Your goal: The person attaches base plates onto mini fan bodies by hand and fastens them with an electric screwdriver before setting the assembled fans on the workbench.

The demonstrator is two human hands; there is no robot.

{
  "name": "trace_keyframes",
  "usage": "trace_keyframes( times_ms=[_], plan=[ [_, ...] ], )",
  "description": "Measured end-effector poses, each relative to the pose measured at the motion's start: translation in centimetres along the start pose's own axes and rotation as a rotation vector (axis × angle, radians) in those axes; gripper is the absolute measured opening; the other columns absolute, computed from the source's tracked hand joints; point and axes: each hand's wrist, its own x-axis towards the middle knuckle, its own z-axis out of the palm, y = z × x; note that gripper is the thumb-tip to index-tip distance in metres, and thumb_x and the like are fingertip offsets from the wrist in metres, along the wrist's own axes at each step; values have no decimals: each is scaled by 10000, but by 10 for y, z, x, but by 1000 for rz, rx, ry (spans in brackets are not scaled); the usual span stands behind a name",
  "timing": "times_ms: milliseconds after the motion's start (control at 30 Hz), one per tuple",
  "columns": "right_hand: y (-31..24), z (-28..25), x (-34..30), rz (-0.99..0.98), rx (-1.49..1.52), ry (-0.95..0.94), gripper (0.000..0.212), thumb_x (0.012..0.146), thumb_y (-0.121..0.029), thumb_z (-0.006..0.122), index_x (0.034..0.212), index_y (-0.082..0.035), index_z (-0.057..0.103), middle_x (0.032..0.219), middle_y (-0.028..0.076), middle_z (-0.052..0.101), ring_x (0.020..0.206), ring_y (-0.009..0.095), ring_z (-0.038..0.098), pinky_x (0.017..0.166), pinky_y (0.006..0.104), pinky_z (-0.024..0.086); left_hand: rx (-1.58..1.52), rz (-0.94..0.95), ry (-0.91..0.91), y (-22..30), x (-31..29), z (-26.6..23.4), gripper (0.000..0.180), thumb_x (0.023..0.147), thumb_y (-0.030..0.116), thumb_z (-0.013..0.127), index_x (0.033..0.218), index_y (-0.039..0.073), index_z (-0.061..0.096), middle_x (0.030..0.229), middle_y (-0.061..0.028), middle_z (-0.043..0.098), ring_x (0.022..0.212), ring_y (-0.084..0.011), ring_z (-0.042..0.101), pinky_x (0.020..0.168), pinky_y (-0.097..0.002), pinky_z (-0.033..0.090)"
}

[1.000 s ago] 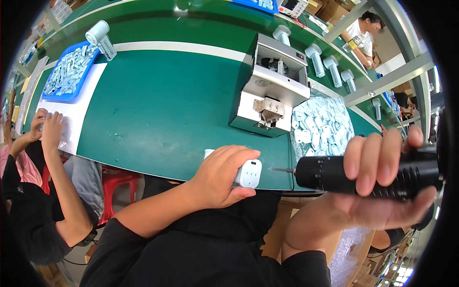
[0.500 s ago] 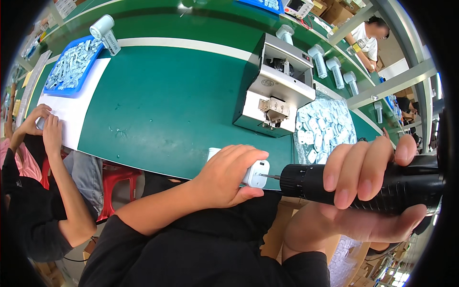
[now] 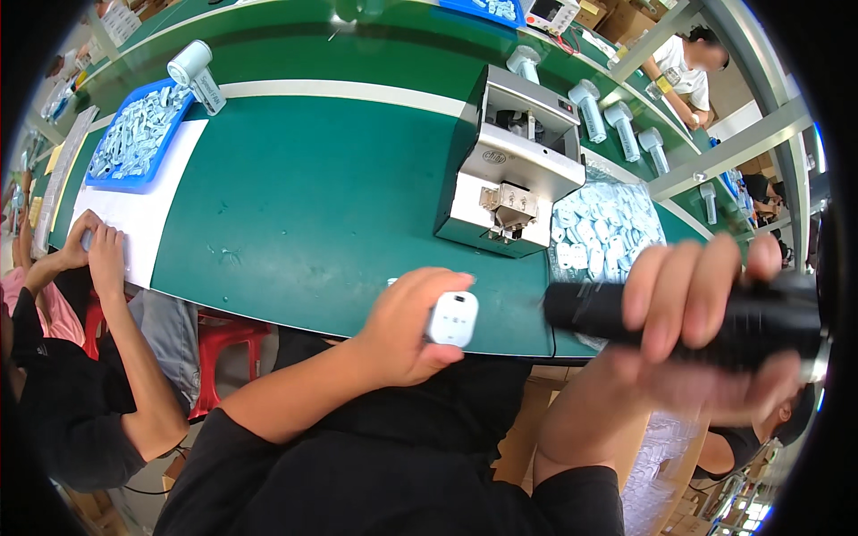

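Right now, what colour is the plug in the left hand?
White; the plug in the left hand shows clearly in the head view, against the green table.

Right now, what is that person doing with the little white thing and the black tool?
The person's left hand holds a small white plastic part at the near edge of the green table. The right hand grips a black power screwdriver, its tip pointing at the part. Behind them stands a grey machine beside a pile of white parts. Another person sits to the left.
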Motion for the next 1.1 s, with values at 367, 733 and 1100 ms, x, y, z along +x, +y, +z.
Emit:
trace_keyframes(
  times_ms=[367,733,1100],
  plan=[
    [66,-55,16,62,-333,305,335,872,-313,561,1014,-15,507,665,93,519,521,199,507,549,361,457,-296,3,296,-8,-7,0,655,925,523,442,1223,-58,390,940,-161,555,810,-212,577,709,-321,490],
    [66,-47,6,165,-236,339,229,825,-139,615,954,18,511,628,101,544,486,186,539,459,292,453,-24,83,43,-4,5,2,680,906,549,457,1235,-44,402,949,-173,579,818,-254,580,744,-371,472],
    [-27,14,-11,2,-45,140,477,834,-350,614,1067,9,404,681,65,505,495,150,521,494,303,441,135,79,-101,11,17,13,686,805,502,584,1228,-19,445,1033,-189,573,893,-369,574,799,-442,460]
  ],
)
